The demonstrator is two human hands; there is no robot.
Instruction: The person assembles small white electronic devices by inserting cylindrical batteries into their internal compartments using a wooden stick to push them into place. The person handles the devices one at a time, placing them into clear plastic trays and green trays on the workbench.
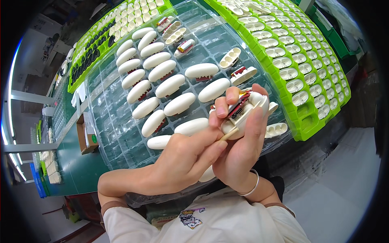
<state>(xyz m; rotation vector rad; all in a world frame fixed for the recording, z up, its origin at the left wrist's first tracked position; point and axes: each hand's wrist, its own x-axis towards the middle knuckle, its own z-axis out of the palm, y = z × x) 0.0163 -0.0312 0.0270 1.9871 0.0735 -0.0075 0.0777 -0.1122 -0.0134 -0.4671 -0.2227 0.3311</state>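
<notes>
My right hand grips a white oval plastic shell with a small red circuit part in it, thumb and fingers wrapped round it. My left hand pinches a thin wooden stick whose tip touches the shell's lower edge. Both hands hover over the near right part of a clear plastic tray. In the tray's pockets lie several white oval shells, most face down.
Green trays with white shell halves run along the right and the far left. A small cardboard box sits left of the clear tray on the green bench. A bracelet circles my right wrist.
</notes>
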